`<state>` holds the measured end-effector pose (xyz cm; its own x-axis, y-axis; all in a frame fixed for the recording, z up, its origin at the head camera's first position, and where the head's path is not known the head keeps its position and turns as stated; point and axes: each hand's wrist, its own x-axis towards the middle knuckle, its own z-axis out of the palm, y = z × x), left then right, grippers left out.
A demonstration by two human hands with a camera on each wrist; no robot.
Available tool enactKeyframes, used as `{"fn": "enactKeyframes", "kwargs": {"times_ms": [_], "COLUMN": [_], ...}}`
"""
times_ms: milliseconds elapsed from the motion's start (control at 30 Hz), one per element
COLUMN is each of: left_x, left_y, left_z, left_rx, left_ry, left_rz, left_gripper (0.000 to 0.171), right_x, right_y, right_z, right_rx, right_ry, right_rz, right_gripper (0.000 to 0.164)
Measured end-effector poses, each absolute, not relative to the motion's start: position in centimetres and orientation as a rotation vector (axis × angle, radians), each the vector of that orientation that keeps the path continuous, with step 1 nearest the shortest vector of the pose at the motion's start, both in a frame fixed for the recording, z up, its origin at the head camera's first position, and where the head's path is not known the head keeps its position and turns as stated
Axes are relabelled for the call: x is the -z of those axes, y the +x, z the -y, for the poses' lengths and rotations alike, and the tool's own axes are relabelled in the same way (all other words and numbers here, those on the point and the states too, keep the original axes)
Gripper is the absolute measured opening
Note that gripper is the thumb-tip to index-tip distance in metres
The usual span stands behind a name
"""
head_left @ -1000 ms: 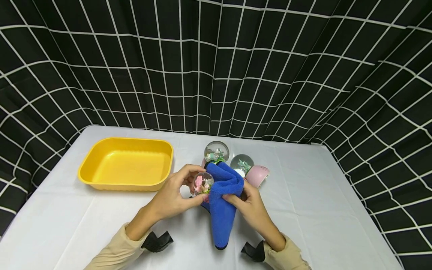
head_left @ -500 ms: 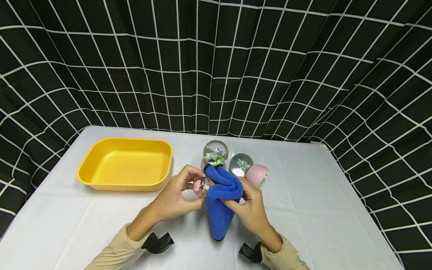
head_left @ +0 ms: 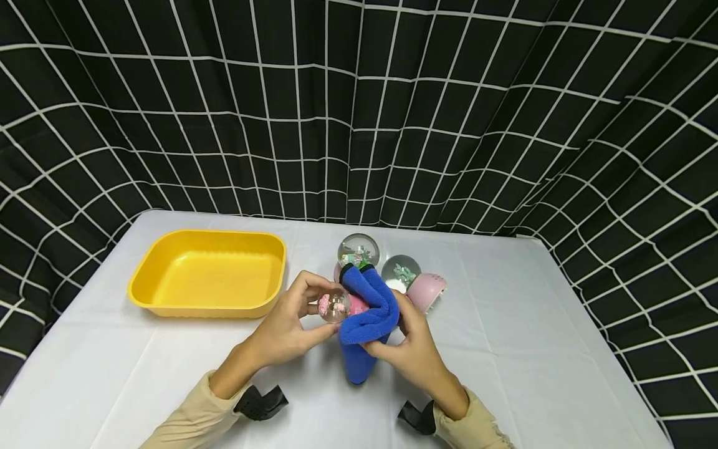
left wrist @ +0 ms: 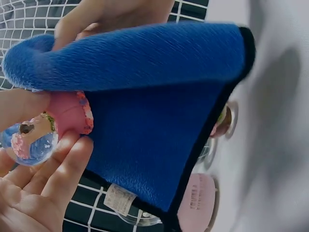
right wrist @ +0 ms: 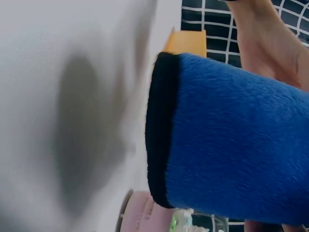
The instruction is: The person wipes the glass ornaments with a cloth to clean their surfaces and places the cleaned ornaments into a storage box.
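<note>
My left hand holds a small snow globe by its glass ball, between thumb and fingers. Pink flowers show inside the glass, and its pink base points right, toward the cloth. A blue cloth with black edging hangs folded from my right hand, which pinches it between thumb and fingers. In the left wrist view the cloth lies right against the globe's base. The right wrist view shows mostly the cloth's fold, with the right fingers largely hidden behind it.
Behind the cloth stands another snow globe with green figures. A larger one lies on its side, its pink base to the right. The yellow tub stands at the left on the white table. A black gridded curtain hangs behind.
The small globe has turned so its pink base now shows to the right of the glass. The cloth's hanging end has risen and bunched closer around the base.
</note>
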<state>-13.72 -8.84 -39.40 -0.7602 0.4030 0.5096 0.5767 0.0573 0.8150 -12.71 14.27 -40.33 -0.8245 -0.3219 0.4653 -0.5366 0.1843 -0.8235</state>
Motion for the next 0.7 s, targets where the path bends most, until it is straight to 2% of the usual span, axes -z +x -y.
{"fn": "enactKeyframes", "kwargs": {"times_ms": [200, 467, 700], "left_x": [39.41, 39.57, 39.52], "left_y": [-13.64, -13.91, -14.28], "left_z": [8.83, 8.76, 9.22], "left_rx": [1.996, 1.915, 1.811], "left_ry": [-0.985, -1.048, -1.048], "left_rz": [2.179, 2.309, 2.36], "left_gripper": [0.05, 0.044, 0.031], "right_x": [40.58, 40.5, 40.47], "right_y": [-12.84, -13.05, -13.05], "right_z": [-14.31, -14.29, -14.28], "right_rx": [-1.579, -1.489, -1.486], "right_ry": [0.926, 0.952, 0.939], "right_rz": [2.233, 2.089, 2.103], "right_gripper": [0.081, 0.072, 0.068]}}
